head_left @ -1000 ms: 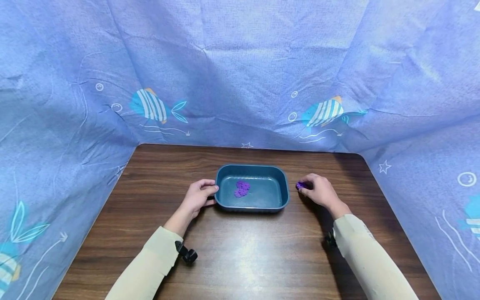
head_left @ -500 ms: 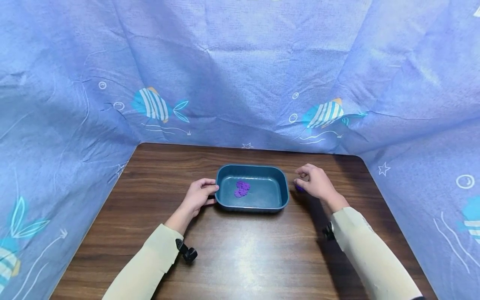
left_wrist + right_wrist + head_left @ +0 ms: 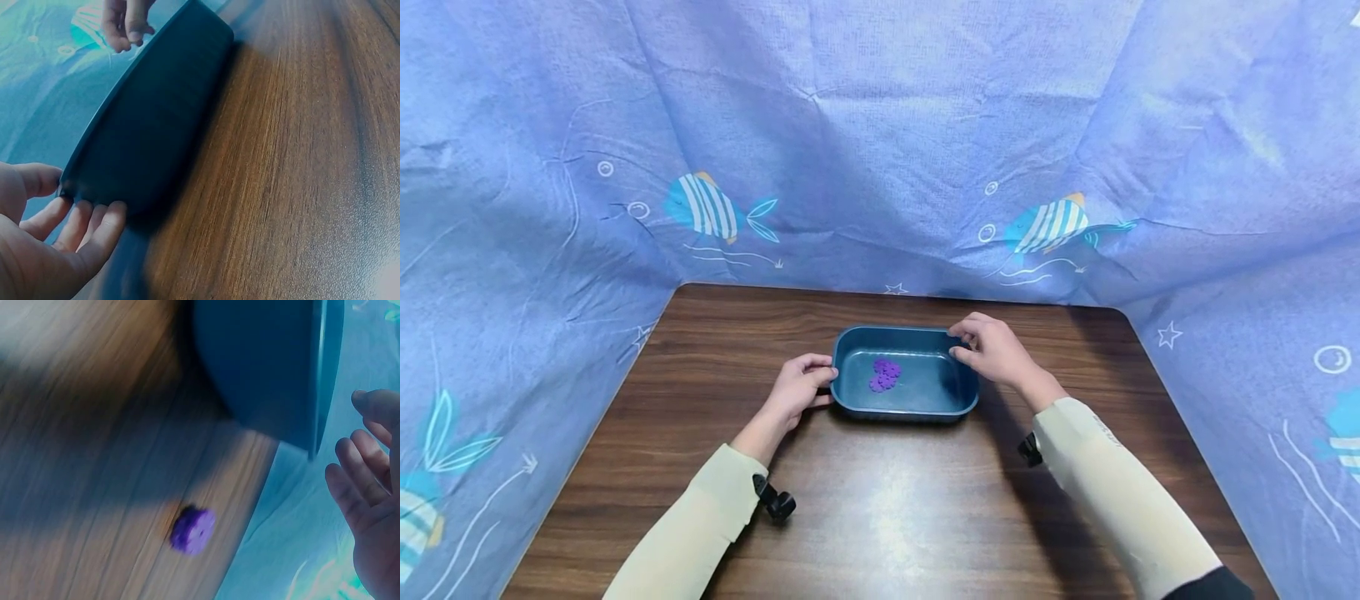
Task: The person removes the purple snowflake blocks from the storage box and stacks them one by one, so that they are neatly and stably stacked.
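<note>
- We see the left hand (image 3: pixel 793 390) pinch the left rim of the teal tray (image 3: pixel 910 415), likely steadying it towards the far edge of the desk (image 3: pixel 880 517).
- Purple scalloped discs (image 3: pixel 887 369) lie inside, left of its middle.
- Right hand (image 3: pixel 996 348) hovers above its far-right corner, fingers bent; we cannot tell whether they hold anything.
- A purple scalloped piece (image 3: pixel 193 530) waits beside its right end, presumably for easy reach.

In the head view, the right hand (image 3: pixel 997 352) hides the tray's (image 3: pixel 921 387) far right corner, and the purple pieces (image 3: pixel 887 369) inside are too small to count. The left wrist view cuts off the left hand (image 3: pixel 47 253); the right wrist view blurs a purple block (image 3: pixel 192 531) on the counter (image 3: pixel 112 556).
</note>
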`<state>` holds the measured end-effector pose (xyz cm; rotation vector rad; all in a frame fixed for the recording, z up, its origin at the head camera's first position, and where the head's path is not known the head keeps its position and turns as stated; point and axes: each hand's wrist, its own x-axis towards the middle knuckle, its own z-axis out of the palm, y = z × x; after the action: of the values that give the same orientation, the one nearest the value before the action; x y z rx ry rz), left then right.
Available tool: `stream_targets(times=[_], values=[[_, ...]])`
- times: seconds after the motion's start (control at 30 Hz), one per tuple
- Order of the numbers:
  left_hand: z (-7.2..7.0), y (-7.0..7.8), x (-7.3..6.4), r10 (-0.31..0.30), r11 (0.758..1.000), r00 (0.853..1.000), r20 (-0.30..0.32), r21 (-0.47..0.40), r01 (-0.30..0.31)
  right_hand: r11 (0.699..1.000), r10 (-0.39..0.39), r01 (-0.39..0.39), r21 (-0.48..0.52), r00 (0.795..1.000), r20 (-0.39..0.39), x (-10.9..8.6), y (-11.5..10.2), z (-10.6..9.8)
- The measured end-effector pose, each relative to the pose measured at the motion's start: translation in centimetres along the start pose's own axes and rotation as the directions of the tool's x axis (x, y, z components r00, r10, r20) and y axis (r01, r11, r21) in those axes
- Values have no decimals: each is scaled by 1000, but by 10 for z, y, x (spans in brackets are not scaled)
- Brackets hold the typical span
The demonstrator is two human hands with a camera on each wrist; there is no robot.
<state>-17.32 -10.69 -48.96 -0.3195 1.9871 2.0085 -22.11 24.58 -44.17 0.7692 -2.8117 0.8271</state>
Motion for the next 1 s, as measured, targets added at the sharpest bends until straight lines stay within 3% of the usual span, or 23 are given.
stream_targets(times=[0.2,0.47,0.77,1.0], values=[[0,2,0,-3,1000,1000,6,2,3,999,-28,30,-27,999,45,16,-17,14],[-1,5,2,-5,1000,1000,7,-7,5,1000,-10,10,1,988,154,31,-33,35],[0,2,0,-10,1000,1000,20,-4,10,1000,-8,10,-8,966,258,31,-38,62],[-2,0,2,-18,1000,1000,12,-10,18,1000,-2,4,-8,965,263,34,-38,78]])
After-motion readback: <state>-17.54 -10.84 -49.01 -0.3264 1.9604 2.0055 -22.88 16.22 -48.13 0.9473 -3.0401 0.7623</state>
